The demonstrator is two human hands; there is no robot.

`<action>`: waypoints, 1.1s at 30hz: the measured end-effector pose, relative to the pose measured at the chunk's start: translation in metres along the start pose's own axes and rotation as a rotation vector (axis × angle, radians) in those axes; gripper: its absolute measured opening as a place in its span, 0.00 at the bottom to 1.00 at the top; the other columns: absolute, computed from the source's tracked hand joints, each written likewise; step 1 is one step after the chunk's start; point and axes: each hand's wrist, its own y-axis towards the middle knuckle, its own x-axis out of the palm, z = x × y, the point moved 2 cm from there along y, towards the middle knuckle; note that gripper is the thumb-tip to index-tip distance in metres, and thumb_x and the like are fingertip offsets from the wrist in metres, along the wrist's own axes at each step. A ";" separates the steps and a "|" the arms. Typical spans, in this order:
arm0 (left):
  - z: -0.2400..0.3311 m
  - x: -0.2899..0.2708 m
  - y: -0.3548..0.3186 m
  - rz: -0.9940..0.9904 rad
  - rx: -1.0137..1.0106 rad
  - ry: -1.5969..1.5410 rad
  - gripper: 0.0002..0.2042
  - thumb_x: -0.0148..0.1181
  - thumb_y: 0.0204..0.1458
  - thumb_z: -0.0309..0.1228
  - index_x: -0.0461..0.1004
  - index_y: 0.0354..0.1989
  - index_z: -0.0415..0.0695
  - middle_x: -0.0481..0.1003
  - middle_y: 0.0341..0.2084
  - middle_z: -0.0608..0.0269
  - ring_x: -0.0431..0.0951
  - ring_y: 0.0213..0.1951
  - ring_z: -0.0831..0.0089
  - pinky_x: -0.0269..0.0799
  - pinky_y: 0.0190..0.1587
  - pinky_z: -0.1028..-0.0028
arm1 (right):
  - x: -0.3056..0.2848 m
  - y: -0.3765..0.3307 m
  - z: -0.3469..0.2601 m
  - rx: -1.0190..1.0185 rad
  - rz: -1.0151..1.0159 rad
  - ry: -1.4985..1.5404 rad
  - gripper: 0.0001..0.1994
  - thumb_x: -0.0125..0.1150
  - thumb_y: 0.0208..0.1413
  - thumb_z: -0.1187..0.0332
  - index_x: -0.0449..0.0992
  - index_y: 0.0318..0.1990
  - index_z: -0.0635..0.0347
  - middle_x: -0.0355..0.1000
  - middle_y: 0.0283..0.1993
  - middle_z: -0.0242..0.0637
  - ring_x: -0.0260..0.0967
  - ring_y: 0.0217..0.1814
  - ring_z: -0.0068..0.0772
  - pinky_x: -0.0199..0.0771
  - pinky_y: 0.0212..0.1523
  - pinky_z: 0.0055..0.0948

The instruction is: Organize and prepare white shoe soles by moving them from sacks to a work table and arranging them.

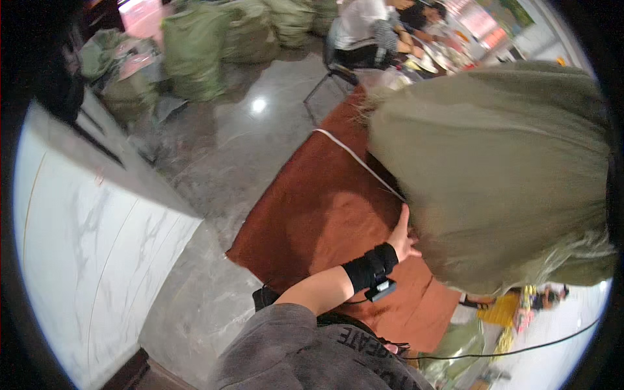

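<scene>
My left hand (pixel 405 242) reaches out over a red-brown cloth (pixel 305 214), its thumb and fingers apart. It is at the near edge of a large, full olive-green sack (pixel 507 162) and seems to touch it; part of the fingers is hidden against the sack. A black band (pixel 370 268) with a small dark device (pixel 381 290) is strapped round my left wrist. A white cord or strip (pixel 357 158) runs across the cloth to the sack, near my hand. I do not see my right hand.
Several stuffed green sacks (pixel 195 49) stand along the far left. A marbled white panel (pixel 97 253) rises at the left. People sit at the back, one on a chair (pixel 328 88) in a white top. A black cable (pixel 507 354) crosses the lower right, near a yellow item (pixel 499 311).
</scene>
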 end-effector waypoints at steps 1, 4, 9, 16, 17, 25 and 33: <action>0.011 0.006 0.001 -0.069 0.020 0.017 0.53 0.43 0.41 0.74 0.27 0.69 0.60 0.30 0.68 0.50 0.35 0.67 0.41 0.36 0.59 0.33 | -0.004 -0.015 0.002 0.042 0.015 0.012 0.25 0.47 0.58 0.56 0.60 0.59 0.63 0.67 0.51 0.39 0.67 0.49 0.38 0.69 0.49 0.31; 0.012 0.016 -0.007 -0.003 0.053 0.091 0.53 0.44 0.41 0.74 0.27 0.69 0.59 0.28 0.68 0.50 0.33 0.67 0.39 0.34 0.59 0.33 | -0.017 -0.062 0.008 0.153 0.062 0.057 0.26 0.48 0.58 0.57 0.59 0.59 0.63 0.67 0.52 0.39 0.67 0.49 0.38 0.70 0.49 0.31; -0.009 -0.014 -0.030 0.109 0.142 0.135 0.54 0.45 0.38 0.75 0.26 0.68 0.63 0.25 0.68 0.54 0.28 0.68 0.44 0.32 0.57 0.29 | -0.016 -0.133 0.017 0.275 0.112 0.191 0.26 0.49 0.57 0.58 0.59 0.59 0.63 0.67 0.52 0.39 0.68 0.49 0.39 0.70 0.48 0.31; -0.036 -0.043 -0.080 0.236 0.284 0.024 0.48 0.41 0.47 0.69 0.26 0.68 0.58 0.28 0.68 0.56 0.36 0.68 0.47 0.38 0.57 0.29 | -0.008 -0.220 0.038 0.358 0.174 0.388 0.26 0.51 0.56 0.59 0.59 0.60 0.62 0.67 0.52 0.39 0.68 0.48 0.39 0.71 0.48 0.32; -0.033 -0.054 -0.091 0.190 0.341 0.094 0.50 0.42 0.46 0.70 0.27 0.69 0.55 0.29 0.68 0.53 0.38 0.68 0.48 0.38 0.57 0.28 | -0.008 -0.234 0.040 0.355 0.193 0.423 0.26 0.52 0.56 0.59 0.59 0.60 0.62 0.67 0.52 0.39 0.68 0.48 0.39 0.71 0.47 0.32; -0.016 -0.120 -0.160 0.584 0.403 0.213 0.51 0.45 0.47 0.68 0.32 0.68 0.45 0.38 0.67 0.48 0.47 0.65 0.46 0.51 0.60 0.37 | 0.029 -0.324 0.057 0.361 0.237 0.707 0.27 0.54 0.55 0.61 0.58 0.60 0.62 0.67 0.53 0.40 0.69 0.47 0.40 0.71 0.46 0.32; 0.039 -0.104 -0.151 0.348 0.564 0.251 0.47 0.47 0.46 0.68 0.33 0.69 0.62 0.37 0.68 0.52 0.42 0.66 0.45 0.43 0.58 0.32 | 0.068 -0.330 0.045 0.300 0.222 0.974 0.28 0.56 0.54 0.62 0.58 0.61 0.62 0.67 0.53 0.40 0.70 0.46 0.41 0.72 0.45 0.32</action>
